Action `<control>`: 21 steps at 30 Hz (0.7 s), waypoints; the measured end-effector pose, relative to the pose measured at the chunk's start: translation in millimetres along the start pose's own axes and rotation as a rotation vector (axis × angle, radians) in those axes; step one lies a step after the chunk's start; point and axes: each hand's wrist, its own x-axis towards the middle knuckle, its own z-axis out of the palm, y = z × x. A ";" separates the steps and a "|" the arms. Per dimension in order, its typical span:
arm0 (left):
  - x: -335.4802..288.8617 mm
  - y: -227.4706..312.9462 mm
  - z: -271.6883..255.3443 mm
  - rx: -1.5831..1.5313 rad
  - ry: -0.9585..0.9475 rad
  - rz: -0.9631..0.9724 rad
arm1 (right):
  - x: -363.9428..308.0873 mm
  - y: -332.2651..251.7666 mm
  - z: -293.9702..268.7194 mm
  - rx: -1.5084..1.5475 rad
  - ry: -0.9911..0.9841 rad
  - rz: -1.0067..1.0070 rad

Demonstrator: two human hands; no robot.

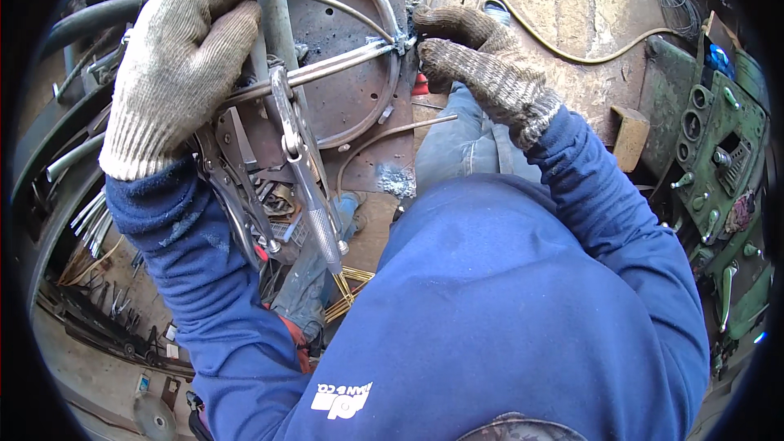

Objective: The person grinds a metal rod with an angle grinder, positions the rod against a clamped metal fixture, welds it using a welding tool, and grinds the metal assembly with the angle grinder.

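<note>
Over the upper middle of the view spreads a brown metal plate (347, 104) with small holes, and at it a curved metal ring (394, 76); whether the two touch, I cannot tell. Paired straight rods (343, 62) run across to the ring's right side, with locking pliers (314, 208) clamped on them further left. The gloved left hand (184, 61) is near that left stretch, thumb and forefinger apart about the end of a thin curved rod (343, 10); whether they grip it, I cannot tell. The gloved right hand (486, 53) curls just beside the joint (400, 43) where rods and ring meet; what its fingers hold, if anything, is hidden. The step in hand seems to be work on that joint; the next move calls for keeping the rods steady there.
</note>
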 end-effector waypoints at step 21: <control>-5.1 64.4 11.2 0.091 0.148 -0.066 | 1.0 13.7 15.2 0.027 0.086 -0.082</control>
